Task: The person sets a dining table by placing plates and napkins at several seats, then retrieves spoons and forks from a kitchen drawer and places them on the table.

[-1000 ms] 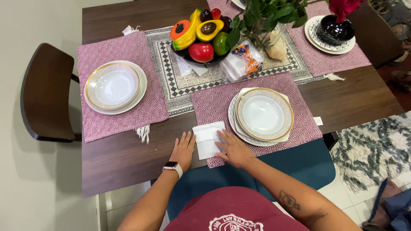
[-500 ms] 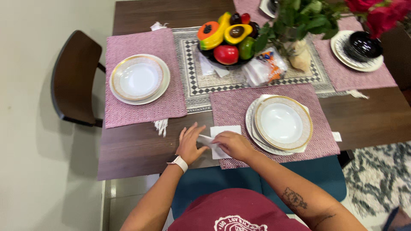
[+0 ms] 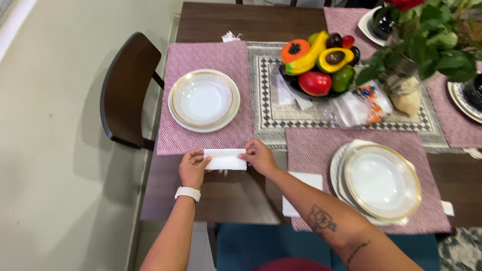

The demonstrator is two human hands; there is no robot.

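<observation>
Folded white napkin [image 3: 225,159] pinched at its ends by left hand [image 3: 193,168] and right hand [image 3: 258,156], held at near edge of left purple placemat [image 3: 205,128] below gold-rimmed plate [image 3: 203,100], not yet laid flat; second napkin [image 3: 300,188] already on bench [image 3: 231,193].

A folded white paper napkin [image 3: 225,159] lies on the dark wooden desk [image 3: 226,195], before the pink woven placemat [image 3: 203,135] bearing a gold-rimmed white plate [image 3: 203,100].
</observation>
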